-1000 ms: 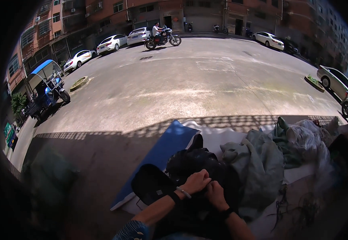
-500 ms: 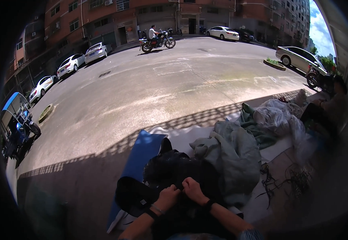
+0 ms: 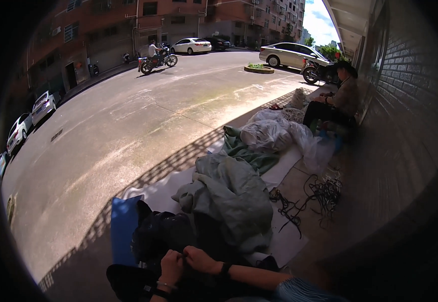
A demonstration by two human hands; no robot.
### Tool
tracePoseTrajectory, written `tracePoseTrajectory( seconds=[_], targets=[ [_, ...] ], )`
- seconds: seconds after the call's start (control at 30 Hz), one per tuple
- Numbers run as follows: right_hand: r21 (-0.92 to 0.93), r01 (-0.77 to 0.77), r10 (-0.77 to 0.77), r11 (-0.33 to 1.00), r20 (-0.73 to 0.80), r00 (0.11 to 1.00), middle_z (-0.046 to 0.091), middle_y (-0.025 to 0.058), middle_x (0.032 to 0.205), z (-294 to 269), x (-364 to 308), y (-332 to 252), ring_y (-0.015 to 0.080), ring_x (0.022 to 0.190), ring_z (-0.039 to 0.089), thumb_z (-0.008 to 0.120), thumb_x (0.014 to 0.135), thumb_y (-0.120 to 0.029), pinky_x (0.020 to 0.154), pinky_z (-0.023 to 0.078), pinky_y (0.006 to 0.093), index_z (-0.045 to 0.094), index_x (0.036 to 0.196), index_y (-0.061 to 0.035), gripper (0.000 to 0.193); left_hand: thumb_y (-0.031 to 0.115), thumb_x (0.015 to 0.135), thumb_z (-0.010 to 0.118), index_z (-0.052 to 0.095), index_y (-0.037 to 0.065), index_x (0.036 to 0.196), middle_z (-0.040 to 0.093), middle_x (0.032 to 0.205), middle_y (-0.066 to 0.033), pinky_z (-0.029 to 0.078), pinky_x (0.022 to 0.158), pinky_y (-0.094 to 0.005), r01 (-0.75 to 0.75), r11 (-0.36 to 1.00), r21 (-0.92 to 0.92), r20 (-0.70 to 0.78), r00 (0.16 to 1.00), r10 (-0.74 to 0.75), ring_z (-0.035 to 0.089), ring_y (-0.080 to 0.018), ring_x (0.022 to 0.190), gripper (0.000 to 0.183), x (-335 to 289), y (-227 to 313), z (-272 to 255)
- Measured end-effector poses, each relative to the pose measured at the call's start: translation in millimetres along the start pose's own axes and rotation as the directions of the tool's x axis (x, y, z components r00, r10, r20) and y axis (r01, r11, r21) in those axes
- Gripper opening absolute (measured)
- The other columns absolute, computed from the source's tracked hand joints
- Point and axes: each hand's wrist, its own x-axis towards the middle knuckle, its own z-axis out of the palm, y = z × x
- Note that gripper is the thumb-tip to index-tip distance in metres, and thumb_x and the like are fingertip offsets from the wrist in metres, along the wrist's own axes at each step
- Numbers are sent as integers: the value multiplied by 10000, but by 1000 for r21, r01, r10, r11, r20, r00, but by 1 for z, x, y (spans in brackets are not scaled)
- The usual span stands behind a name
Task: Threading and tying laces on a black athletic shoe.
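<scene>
My left hand [image 3: 171,267] and my right hand [image 3: 200,259] meet low in the view, fingers closed and close together. Something small and dark seems to lie between the fingertips, too small and shadowed to name. Beneath them are black cloth and my dark-clad legs [image 3: 161,235], hard to tell apart in the shade. A grey-green cloth sack [image 3: 234,199] lies crumpled just to the right of my knees. Each wrist has a dark band.
Clear plastic bags [image 3: 266,132] and tangled black cords [image 3: 324,194] lie to the right. Beyond sits another person [image 3: 343,95] by the tiled wall [image 3: 405,110]. A blue sheet [image 3: 123,221] is under my legs. A motorcycle with a rider [image 3: 156,59] is out on the road.
The view has swung right, bringing the seated person and wall into sight. My hands stay together, fingers closed. The motorcycle is still on the road.
</scene>
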Motion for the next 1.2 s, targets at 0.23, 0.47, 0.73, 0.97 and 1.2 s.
tracePoseTrajectory(
  seconds=[0.23, 0.47, 0.73, 0.97, 1.2],
  targets=[
    [-34, -16, 16, 999, -20, 1000, 567, 194, 901, -12, -3, -3, 367, 842, 590, 584, 796, -65, 735, 483, 414, 537, 968, 1, 191, 153, 799, 644, 631, 10, 873, 640, 766, -167, 495, 646, -409, 321, 917, -238, 18, 945, -326, 633, -338, 723, 162, 16, 13, -2],
    [-183, -131, 146, 974, 70, 987, 553, 149, 938, -17, -11, -6, 316, 815, 596, 655, 802, -152, 723, 491, 387, 532, 978, -20, 252, 324, 797, 650, 691, 64, 872, 674, 815, -147, 510, 713, -390, 363, 924, -122, 397, 871, -290, 646, -323, 783, 274, -44, 13, -1],
    [-247, -310, 299, 918, -80, 951, 538, 295, 1140, -16, 14, 23, 438, 1038, 550, 563, 887, -412, 906, 452, 447, 456, 1211, 109, 622, 372, 803, 626, 679, 53, 929, 664, 923, -169, 497, 802, -429, 89, 996, -21, 479, 875, -69, 619, -345, 900, 346, -45, 23, 17],
    [-195, -396, 409, 897, 29, 912, 526, 346, 1186, -21, 31, 32, 435, 1126, 520, 523, 867, -547, 946, 425, 444, 450, 1216, 145, 778, 370, 799, 634, 645, 15, 930, 636, 961, -212, 481, 812, -448, 148, 988, 48, 580, 801, -148, 595, -375, 955, 379, -39, 35, 13],
    [-143, -491, 502, 859, 51, 863, 575, 302, 1137, -26, 38, 33, 409, 1088, 557, 511, 845, -609, 929, 430, 414, 496, 1206, 116, 810, 394, 799, 636, 629, 6, 1001, 621, 995, -235, 481, 821, -443, 91, 993, 76, 539, 834, -118, 596, -375, 956, 438, -52, 31, 20]
  ],
)
